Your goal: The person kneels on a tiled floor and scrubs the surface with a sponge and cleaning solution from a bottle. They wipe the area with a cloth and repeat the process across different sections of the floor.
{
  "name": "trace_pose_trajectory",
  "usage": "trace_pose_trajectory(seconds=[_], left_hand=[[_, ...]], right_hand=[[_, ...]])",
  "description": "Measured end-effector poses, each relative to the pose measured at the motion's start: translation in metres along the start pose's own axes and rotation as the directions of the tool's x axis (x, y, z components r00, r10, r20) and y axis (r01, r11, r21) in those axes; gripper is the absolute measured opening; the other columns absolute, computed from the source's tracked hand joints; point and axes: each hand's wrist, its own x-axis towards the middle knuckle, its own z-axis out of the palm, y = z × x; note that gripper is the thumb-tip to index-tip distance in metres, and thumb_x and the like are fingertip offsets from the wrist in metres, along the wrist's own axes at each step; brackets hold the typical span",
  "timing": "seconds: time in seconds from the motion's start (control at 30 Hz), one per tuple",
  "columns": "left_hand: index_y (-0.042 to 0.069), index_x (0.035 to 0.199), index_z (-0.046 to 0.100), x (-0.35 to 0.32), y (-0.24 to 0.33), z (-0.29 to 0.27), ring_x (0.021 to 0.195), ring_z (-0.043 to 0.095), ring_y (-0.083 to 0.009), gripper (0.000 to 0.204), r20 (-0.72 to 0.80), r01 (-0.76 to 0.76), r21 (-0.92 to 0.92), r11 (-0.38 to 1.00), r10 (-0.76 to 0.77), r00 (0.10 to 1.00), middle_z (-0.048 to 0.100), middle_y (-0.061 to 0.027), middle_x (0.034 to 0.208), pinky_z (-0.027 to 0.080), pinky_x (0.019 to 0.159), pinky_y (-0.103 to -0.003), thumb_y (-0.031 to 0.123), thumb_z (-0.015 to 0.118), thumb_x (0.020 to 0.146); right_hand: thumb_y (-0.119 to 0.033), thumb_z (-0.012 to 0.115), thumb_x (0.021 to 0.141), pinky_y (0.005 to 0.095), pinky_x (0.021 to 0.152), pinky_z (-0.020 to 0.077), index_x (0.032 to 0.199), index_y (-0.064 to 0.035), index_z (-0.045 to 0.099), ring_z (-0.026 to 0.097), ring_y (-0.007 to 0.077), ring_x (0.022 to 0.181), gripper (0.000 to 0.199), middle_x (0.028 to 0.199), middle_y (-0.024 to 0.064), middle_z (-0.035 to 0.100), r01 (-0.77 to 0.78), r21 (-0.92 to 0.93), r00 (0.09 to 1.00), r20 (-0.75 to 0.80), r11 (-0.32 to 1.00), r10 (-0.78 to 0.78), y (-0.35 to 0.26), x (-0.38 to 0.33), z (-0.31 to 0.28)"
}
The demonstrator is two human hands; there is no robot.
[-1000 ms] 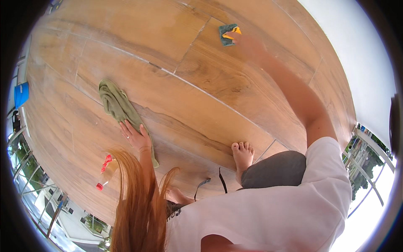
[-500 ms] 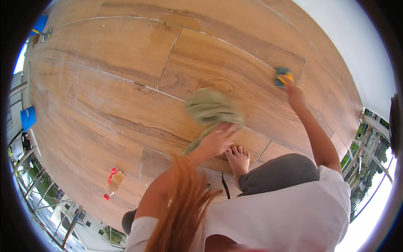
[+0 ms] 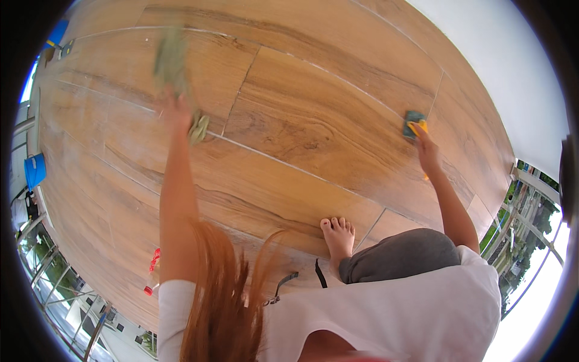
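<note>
My left hand reaches far forward over the wood-look tile floor, blurred by motion. It holds a pale green cloth whose larger part is smeared beyond the fingers, while a folded end hangs by the wrist. Over to the right, my right hand is closed round the yellow handle of a scrubber. The scrubber's dark green pad faces the floor.
A bottle with a red cap lies by my left arm, partly hidden. Blue buckets stand at the far left. A white wall rises at upper right. Railings border both sides. My bare foot is on the tiles.
My left hand has swept the cloth from near my foot far forward and to the left. The right hand with the scrubber has shifted slightly nearer.
</note>
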Motion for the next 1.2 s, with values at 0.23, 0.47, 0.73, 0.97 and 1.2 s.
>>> trace_pose_trajectory(seconds=[0.23, 0.47, 0.73, 0.97, 1.2], left_hand=[[0.001, 0.134, 0.029, -0.185, -0.036, -0.05, 0.13, 0.017, -0.0386, 0.055, 0.037, 0.237, 0.06, 0.97, -0.24, 0.97, 0.02, -0.0251, 0.139, 0.017, 0.105, -0.046, 0.037, 0.031, 0.092], [-0.005, 0.13, 0.031, -0.182, -0.011, -0.081, 0.129, 0.018, -0.0397, 0.054, 0.035, 0.118, 0.003, 0.993, -0.118, 0.992, 0.015, -0.0261, 0.14, 0.016, 0.106, -0.045, 0.032, 0.033, 0.091], [-0.009, 0.128, 0.032, -0.182, -0.012, -0.086, 0.128, 0.019, -0.0405, 0.053, 0.066, 0.13, -0.066, 0.989, -0.125, 0.99, 0.015, -0.0266, 0.14, 0.019, 0.106, -0.043, 0.03, 0.031, 0.092], [-0.009, 0.128, 0.032, -0.18, -0.014, -0.082, 0.127, 0.021, -0.0417, 0.052, 0.03, 0.087, -0.055, 0.995, -0.086, 0.996, 0.016, -0.0273, 0.139, 0.021, 0.105, -0.045, 0.029, 0.033, 0.092], [-0.009, 0.128, 0.032, -0.178, -0.012, -0.08, 0.126, 0.022, -0.0428, 0.052, 0.01, 0.083, -0.087, 0.993, -0.082, 0.997, 0.017, -0.0281, 0.139, 0.021, 0.104, -0.046, 0.029, 0.033, 0.091]], right_hand=[[-0.023, 0.041, 0.091, 0.0421, 0.065, 0.0452, 0.127, -0.0295, 0.042, 0.06, 0.0327, 0.078, 0.036, 0.09, 0.017, 0.061, 0.154, -0.074, 0.948, 0.292, 0.985, -0.126, -0.137, 0.115, 0.009], [-0.021, 0.04, 0.092, 0.0413, 0.068, 0.0443, 0.125, -0.0271, 0.044, 0.059, 0.0312, 0.08, 0.034, 0.09, 0.0159, 0.061, 0.135, -0.08, 0.929, 0.358, 0.988, -0.097, -0.083, 0.088, -0.009], [-0.018, 0.045, 0.089, 0.0397, 0.064, 0.0455, 0.123, -0.0265, 0.046, 0.06, 0.0291, 0.076, 0.036, 0.088, 0.0136, 0.062, 0.233, -0.286, 0.888, 0.452, 0.929, -0.084, -0.139, 0.109, -0.024], [-0.015, 0.047, 0.087, 0.0386, 0.062, 0.0458, 0.124, -0.0265, 0.046, 0.061, 0.0268, 0.077, 0.038, 0.089, 0.0113, 0.062, 0.249, -0.277, 0.913, 0.388, 0.928, -0.129, -0.14, 0.113, -0.019], [-0.016, 0.044, 0.089, 0.0392, 0.064, 0.0458, 0.122, -0.0265, 0.048, 0.06, 0.0266, 0.077, 0.035, 0.09, 0.0105, 0.062, 0.194, -0.322, 0.909, 0.414, 0.927, -0.046, -0.142, 0.11, -0.028]])
